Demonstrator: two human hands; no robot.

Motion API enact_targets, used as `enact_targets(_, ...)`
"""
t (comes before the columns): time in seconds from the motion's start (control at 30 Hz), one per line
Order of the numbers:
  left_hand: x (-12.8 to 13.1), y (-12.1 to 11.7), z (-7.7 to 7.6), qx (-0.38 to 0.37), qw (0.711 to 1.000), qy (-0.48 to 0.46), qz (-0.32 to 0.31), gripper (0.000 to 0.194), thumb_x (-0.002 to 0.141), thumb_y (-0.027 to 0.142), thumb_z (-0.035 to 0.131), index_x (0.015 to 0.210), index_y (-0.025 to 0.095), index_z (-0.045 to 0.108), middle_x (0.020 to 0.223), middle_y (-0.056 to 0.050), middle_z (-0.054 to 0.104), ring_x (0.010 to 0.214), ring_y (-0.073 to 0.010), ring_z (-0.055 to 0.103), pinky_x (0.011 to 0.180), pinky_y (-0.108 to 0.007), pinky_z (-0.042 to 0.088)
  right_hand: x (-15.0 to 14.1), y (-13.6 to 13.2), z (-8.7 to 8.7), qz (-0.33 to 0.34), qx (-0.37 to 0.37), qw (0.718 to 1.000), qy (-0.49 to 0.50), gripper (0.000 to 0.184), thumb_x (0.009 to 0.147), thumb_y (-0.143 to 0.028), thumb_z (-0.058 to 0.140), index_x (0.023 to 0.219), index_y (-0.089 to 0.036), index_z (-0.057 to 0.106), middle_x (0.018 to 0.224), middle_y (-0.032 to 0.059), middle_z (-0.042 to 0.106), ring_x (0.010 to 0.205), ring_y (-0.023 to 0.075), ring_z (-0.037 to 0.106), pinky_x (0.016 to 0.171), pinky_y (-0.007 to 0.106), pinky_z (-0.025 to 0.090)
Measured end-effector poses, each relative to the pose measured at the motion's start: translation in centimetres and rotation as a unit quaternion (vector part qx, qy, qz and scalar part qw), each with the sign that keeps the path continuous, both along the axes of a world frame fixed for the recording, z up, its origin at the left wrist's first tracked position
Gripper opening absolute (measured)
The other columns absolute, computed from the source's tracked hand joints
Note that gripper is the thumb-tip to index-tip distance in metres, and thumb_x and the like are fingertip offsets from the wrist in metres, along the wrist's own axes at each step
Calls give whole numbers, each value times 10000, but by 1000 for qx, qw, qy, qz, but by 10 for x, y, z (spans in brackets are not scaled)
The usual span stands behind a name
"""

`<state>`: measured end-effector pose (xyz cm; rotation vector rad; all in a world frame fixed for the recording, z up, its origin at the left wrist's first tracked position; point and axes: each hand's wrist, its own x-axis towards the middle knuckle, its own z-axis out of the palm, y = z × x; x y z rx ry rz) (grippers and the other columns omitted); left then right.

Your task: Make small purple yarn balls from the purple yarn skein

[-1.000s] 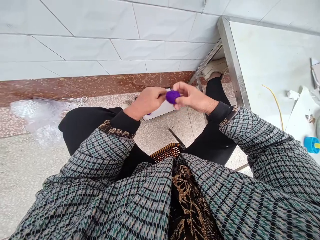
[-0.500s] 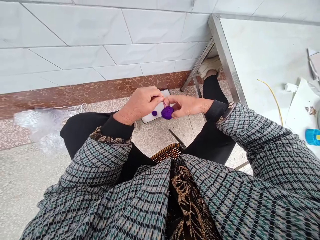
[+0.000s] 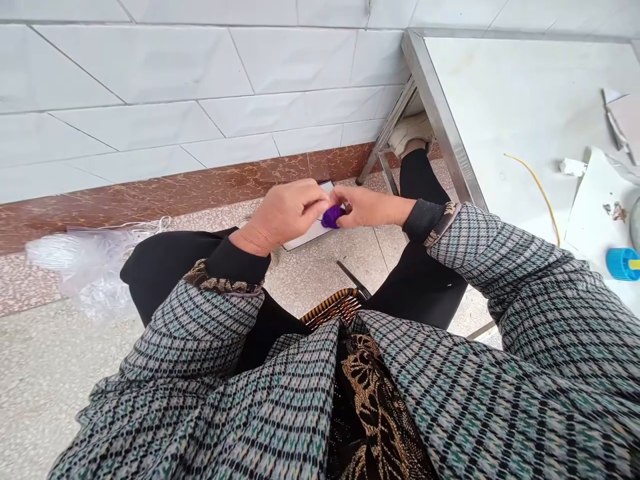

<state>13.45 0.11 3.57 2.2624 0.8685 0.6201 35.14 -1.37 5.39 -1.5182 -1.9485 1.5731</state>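
Note:
A small purple yarn ball point(image 3: 332, 216) sits between both hands, above my knees. My right hand point(image 3: 369, 207) grips it from the right side with fingertips curled around it. My left hand point(image 3: 286, 215) is closed next to it on the left, thumb and fingers pinched at the ball; any strand it holds is too fine to make out. Most of the ball is hidden by the fingers. A white flat box point(image 3: 306, 235) lies on the floor just beneath the hands.
A metal-edged white table point(image 3: 453, 160) stands at the right with a yellow cord point(image 3: 537, 183), a blue cap point(image 3: 621, 263) and white scraps point(image 3: 595, 213). A clear plastic bag point(image 3: 85, 263) lies on the floor at left. A woven seat edge point(image 3: 333, 305) shows between my legs. The tiled wall is ahead.
The hands dropped slightly and then closed together around the purple ball. The small purple piece seen on the white box half a second ago is now hidden by my left hand.

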Motion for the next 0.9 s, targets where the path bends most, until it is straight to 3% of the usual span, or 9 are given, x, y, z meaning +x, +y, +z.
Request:
enact_targets(0.13, -7, 12, -5, 0, 997, -15, 77, 199, 975, 291, 552, 822, 259, 675, 866, -62, 710, 891, -240, 656, 843, -381, 527, -2, -5, 2, 48, -96, 988, 114, 384, 779, 34, 724, 992, -211, 519, 883, -33, 622, 667, 99, 572, 611, 240, 483)
enact_targets(0.23, -4, 15, -18, -3, 997, -17, 79, 202, 985, 254, 536, 835, 245, 671, 881, -63, 701, 904, -235, 657, 852, -372, 529, -3, -3, 3, 8, -103, 977, 188, 406, 795, 40, 719, 988, -221, 475, 876, -43, 619, 677, 90, 622, 641, 225, 538)
enact_targets(0.4, 6, 9, -36, -16, 996, -15, 85, 189, 1007, 193, 516, 921, 214, 682, 902, -59, 727, 880, -208, 664, 829, -326, 541, -2, 2, 1, -84, -53, 969, 228, 433, 805, 14, 743, 977, -228, 427, 908, -36, 608, 693, 82, 638, 679, 221, 578)
enact_targets(0.53, 13, 0, -39, -14, 999, -12, 44, 250, 1045, 223, 475, 1006, 171, 716, 1002, -92, 775, 948, -222, 710, 898, -339, 561, 1, 8, -5, -141, -5, 965, 221, 384, 881, -45, 717, 1003, -237, 408, 884, -39, 589, 719, 90, 651, 694, 219, 581)
enact_targets(0.63, 16, -6, -39, -4, 999, 2, -34, 281, 1042, 248, 462, 1026, 170, 732, 1048, -96, 789, 995, -237, 722, 922, -357, 567, 4, 11, -8, -168, 33, 976, 134, 362, 890, -36, 701, 988, -237, 417, 842, -48, 564, 674, 88, 615, 617, 197, 525)
enact_targets(0.7, 14, -6, -36, 12, 998, 6, -68, 280, 1033, 262, 469, 1005, 176, 734, 1034, -97, 786, 981, -243, 719, 902, -365, 568, 6, 9, -5, -149, 41, 987, 40, 368, 849, 3, 712, 954, -226, 444, 826, -49, 560, 628, 81, 563, 553, 195, 463)
enact_targets(0.77, 9, -3, -32, 35, 998, 3, -57, 282, 1030, 269, 469, 960, 178, 727, 988, -103, 770, 932, -242, 706, 866, -368, 562, 5, 4, 1, -85, 16, 996, -34, 370, 800, 42, 726, 925, -210, 487, 806, -48, 569, 612, 82, 531, 530, 204, 431)
enact_targets(0.83, 3, 3, -27, 52, 998, -1, -19, 280, 1028, 270, 473, 913, 180, 712, 937, -103, 745, 880, -232, 686, 832, -364, 550, 3, -1, 8, -8, -37, 999, -35, 367, 773, 68, 724, 928, -199, 525, 805, -48, 592, 618, 87, 546, 544, 209, 446)
enact_targets(0.9, -1, 9, -24, 53, 998, -2, 22, 257, 1017, 266, 491, 887, 187, 698, 913, -92, 728, 866, -222, 672, 826, -356, 539, 0, -4, 13, 32, -86, 995, 34, 376, 778, 72, 714, 960, -202, 530, 837, -46, 622, 635, 91, 588, 579, 212, 491)
